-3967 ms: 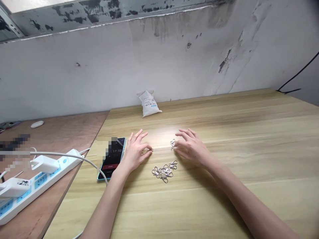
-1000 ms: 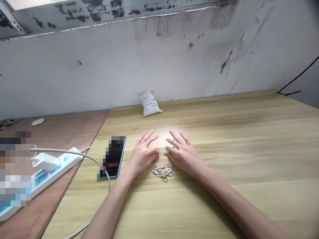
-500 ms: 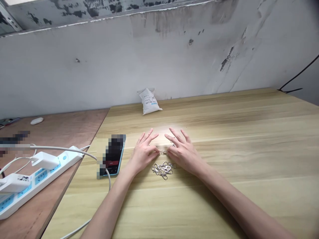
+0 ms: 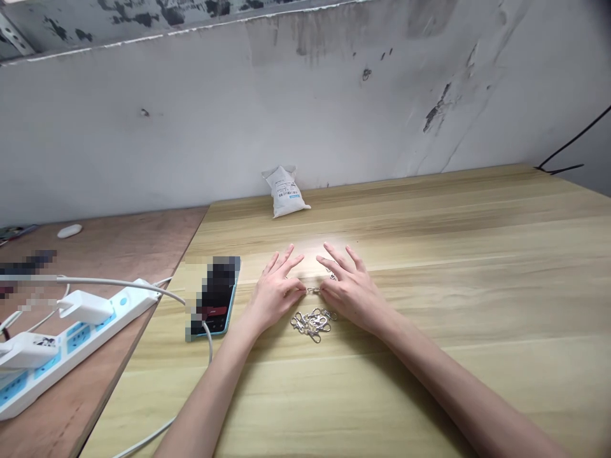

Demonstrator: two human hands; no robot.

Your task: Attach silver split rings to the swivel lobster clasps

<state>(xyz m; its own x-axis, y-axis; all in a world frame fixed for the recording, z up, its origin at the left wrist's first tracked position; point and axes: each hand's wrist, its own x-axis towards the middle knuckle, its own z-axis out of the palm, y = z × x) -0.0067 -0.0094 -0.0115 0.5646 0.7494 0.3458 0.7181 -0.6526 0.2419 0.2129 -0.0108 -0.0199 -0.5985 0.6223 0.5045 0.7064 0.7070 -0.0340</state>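
My left hand and my right hand rest close together on the wooden tabletop. Their fingertips pinch a small silver lobster clasp from either side. Just below them lies a tangled pile of similar silver swivel clasps, nearest the heel of my right hand but not touching it. Another small silver clasp lies partly hidden behind the fingers of my right hand.
A phone with a blue case and a pixelated screen lies left of my left hand, its white cable trailing forward. A white sachet leans against the wall. A white power strip sits on the lower brown table.
Since the oldest frame, my hands have moved together and now pinch one clasp between them. Over the last second they barely moved, while the view tilted slightly.
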